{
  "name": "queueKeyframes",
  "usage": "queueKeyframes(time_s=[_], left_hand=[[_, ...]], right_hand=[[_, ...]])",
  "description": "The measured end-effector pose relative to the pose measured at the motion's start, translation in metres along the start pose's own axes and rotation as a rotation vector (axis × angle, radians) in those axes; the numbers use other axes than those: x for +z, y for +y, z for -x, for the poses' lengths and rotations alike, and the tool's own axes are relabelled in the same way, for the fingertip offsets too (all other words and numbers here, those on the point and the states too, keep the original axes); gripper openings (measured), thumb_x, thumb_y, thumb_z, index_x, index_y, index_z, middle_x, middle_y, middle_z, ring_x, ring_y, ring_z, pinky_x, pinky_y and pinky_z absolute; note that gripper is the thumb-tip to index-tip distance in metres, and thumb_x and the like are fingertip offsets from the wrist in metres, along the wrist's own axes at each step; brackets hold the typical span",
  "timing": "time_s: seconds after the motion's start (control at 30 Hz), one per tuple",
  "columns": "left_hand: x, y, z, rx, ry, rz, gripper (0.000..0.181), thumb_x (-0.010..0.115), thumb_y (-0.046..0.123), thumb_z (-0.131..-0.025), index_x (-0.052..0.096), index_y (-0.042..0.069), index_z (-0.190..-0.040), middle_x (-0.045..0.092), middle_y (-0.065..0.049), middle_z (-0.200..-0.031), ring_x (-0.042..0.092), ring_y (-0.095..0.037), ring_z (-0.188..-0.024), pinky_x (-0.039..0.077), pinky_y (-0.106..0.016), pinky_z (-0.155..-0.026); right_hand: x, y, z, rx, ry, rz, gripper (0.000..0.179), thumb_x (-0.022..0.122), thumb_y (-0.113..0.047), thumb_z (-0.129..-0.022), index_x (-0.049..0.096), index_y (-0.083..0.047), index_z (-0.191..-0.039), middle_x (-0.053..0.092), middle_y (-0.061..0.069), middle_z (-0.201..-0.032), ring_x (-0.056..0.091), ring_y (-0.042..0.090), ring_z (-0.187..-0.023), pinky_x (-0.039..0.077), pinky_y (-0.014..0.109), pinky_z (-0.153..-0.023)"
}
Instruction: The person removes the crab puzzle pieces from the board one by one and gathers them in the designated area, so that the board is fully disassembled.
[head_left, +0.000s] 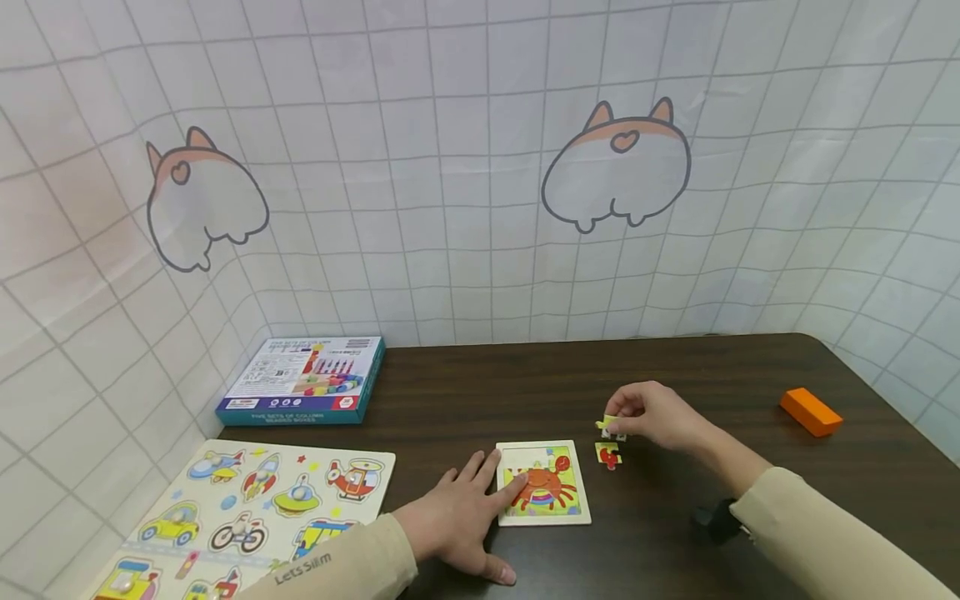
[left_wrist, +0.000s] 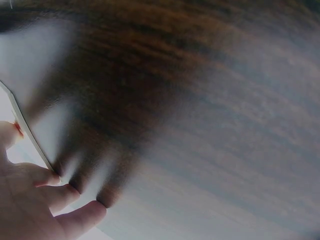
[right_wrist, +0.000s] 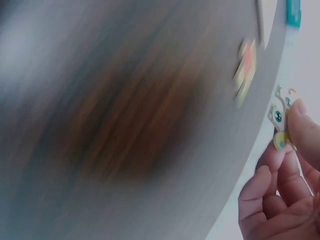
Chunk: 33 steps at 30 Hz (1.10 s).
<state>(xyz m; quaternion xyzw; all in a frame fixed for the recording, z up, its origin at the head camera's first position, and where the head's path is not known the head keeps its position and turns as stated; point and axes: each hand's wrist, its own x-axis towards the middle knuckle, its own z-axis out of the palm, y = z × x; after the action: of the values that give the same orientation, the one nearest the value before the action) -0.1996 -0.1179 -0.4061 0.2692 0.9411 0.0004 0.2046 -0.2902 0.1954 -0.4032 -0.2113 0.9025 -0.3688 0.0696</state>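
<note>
Beside the middle of the table lies a small square crab jigsaw puzzle (head_left: 543, 517) in a pale frame. My left hand (head_left: 467, 510) rests with spread fingers at its left side, the index finger reaching over the frame onto the crab picture. In the left wrist view, the fingertips (left_wrist: 97, 212) touch the table by the frame's edge. To the right of the puzzle, my right hand (head_left: 656, 417) pinches a jigsaw piece (right_wrist: 278, 117) between thumb and fingers; printed cartoon eyes show on it. A loose yellow-and-red jigsaw piece (head_left: 608, 455) lies on the table just below that hand.
A large wooden picture board (head_left: 281, 479) with vehicle pieces lies at the left, partly behind the left sleeve. Behind it sits a flat toy box (head_left: 300, 379). An orange block (head_left: 812, 412) is at the far right. A white grid-patterned cloth (head_left: 450, 208) hangs behind the table.
</note>
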Motion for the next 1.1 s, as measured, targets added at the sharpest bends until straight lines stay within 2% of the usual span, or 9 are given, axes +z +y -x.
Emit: queueKeyframes(time_s=[0.2,0.47,0.73,0.97,1.1], left_hand=[[-0.001,0.001,-0.001,0.000,-0.002,-0.004,0.105,0.072,0.075,-0.076,0.022,0.040,-0.162,0.014,-0.011,-0.172,0.018,-0.036,-0.158,0.032,-0.059,-0.119],[-0.001,0.000,-0.001,-0.001,-0.002,-0.002,0.107,0.073,0.075,-0.076,0.021,0.041,-0.163,0.014,-0.012,-0.172,0.018,-0.037,-0.158,0.032,-0.060,-0.118],[0.006,-0.009,-0.008,0.039,-0.014,0.015,0.109,0.069,0.079,-0.077,0.012,0.042,-0.164,0.008,-0.014,-0.173,0.016,-0.040,-0.158,0.032,-0.064,-0.116],[0.001,-0.002,-0.003,0.007,-0.008,0.007,0.107,0.072,0.076,-0.076,0.020,0.042,-0.163,0.013,-0.012,-0.172,0.018,-0.037,-0.158,0.032,-0.062,-0.118],[-0.003,0.001,0.000,0.002,-0.007,-0.006,0.106,0.072,0.076,-0.077,0.021,0.040,-0.163,0.014,-0.012,-0.172,0.019,-0.037,-0.158,0.032,-0.061,-0.118]], right_hand=[[-0.019,0.026,0.019,0.055,-0.063,0.022,0.012,0.076,-0.013,-0.091,0.070,-0.004,-0.098,0.064,0.001,-0.078,0.052,0.013,-0.070,0.044,0.028,-0.062],[-0.025,0.041,0.030,0.068,-0.124,0.041,0.011,0.077,-0.013,-0.090,0.071,-0.006,-0.095,0.062,-0.001,-0.074,0.049,0.010,-0.064,0.041,0.027,-0.060],[-0.023,0.038,0.028,0.011,-0.151,0.053,0.010,0.077,-0.014,-0.090,0.071,-0.007,-0.092,0.066,-0.001,-0.076,0.051,0.007,-0.065,0.044,0.025,-0.060],[-0.019,0.034,0.025,0.002,-0.141,0.047,0.011,0.078,-0.014,-0.089,0.070,-0.007,-0.091,0.066,-0.001,-0.075,0.052,0.007,-0.064,0.044,0.025,-0.060],[-0.020,0.035,0.027,0.014,-0.138,0.049,0.014,0.077,-0.015,-0.090,0.070,-0.006,-0.097,0.067,-0.001,-0.078,0.053,0.009,-0.068,0.045,0.026,-0.062]])
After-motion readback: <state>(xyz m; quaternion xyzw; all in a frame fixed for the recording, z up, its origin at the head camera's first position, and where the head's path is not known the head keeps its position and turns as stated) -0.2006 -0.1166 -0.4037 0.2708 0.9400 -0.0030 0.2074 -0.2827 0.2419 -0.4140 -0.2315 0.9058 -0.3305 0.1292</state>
